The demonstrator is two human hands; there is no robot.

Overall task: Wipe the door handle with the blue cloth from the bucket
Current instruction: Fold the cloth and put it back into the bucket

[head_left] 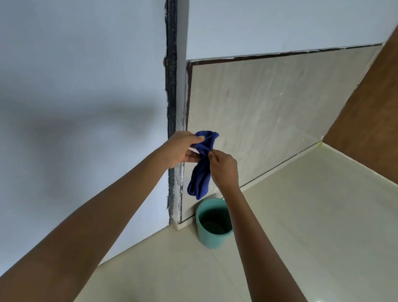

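Note:
A dark blue cloth [200, 172] hangs in the air above a teal bucket [213, 226] that stands on the floor against the wall. My left hand [181, 149] grips the cloth's upper end, which bunches out above my fingers. My right hand [222, 169] pinches the cloth just below that, and the rest droops down toward the bucket's rim. The bucket's inside looks dark. No door handle shows in this view.
A white door or panel [66, 91] fills the left, with a dark frame edge [171, 76] beside it. Beige wall tiles [269, 108] rise behind the bucket. A brown wooden surface [389, 107] stands at the right. The floor [306, 232] is glossy cream tile.

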